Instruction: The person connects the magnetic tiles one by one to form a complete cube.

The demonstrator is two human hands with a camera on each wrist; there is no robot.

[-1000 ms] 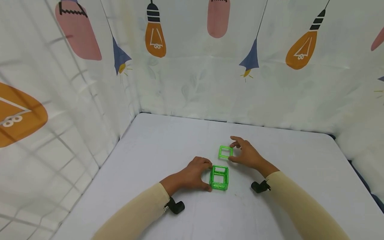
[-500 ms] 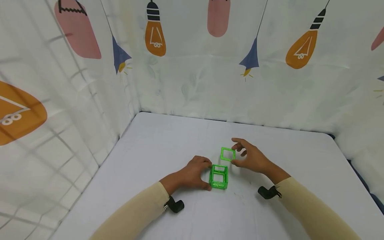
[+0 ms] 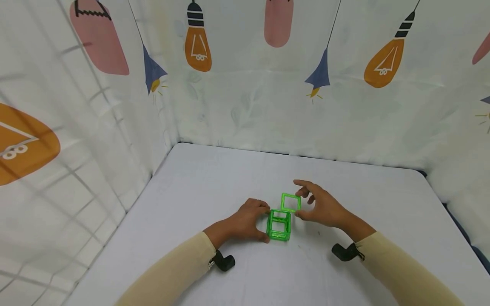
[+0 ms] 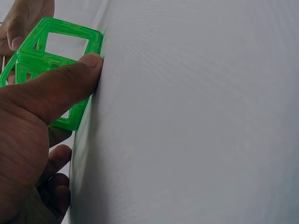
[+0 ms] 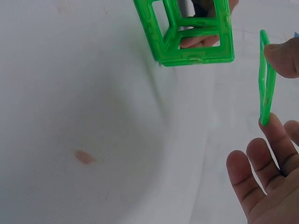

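Observation:
A green see-through cube of square frame tiles stands on the white table. My left hand grips it from the left, thumb at the near side and fingers at the far side; in the left wrist view the thumb lies across the cube's face. My right hand pinches a single green square frame tile by its right side, between thumb and a finger. The tile is upright, just behind the cube's far right corner, and overlaps its edge in the head view. The right wrist view shows this tile edge-on, apart from the cube.
The white table is bounded by hanging white cloth with printed lamps at the back and left. A small brownish mark shows on the table cover. Black wrist cameras sit by both sleeves.
My right hand has lifted the tile, shifted it slightly right, then brought it nearer, down to the cube's far edge. The left hand and cube have stayed in place.

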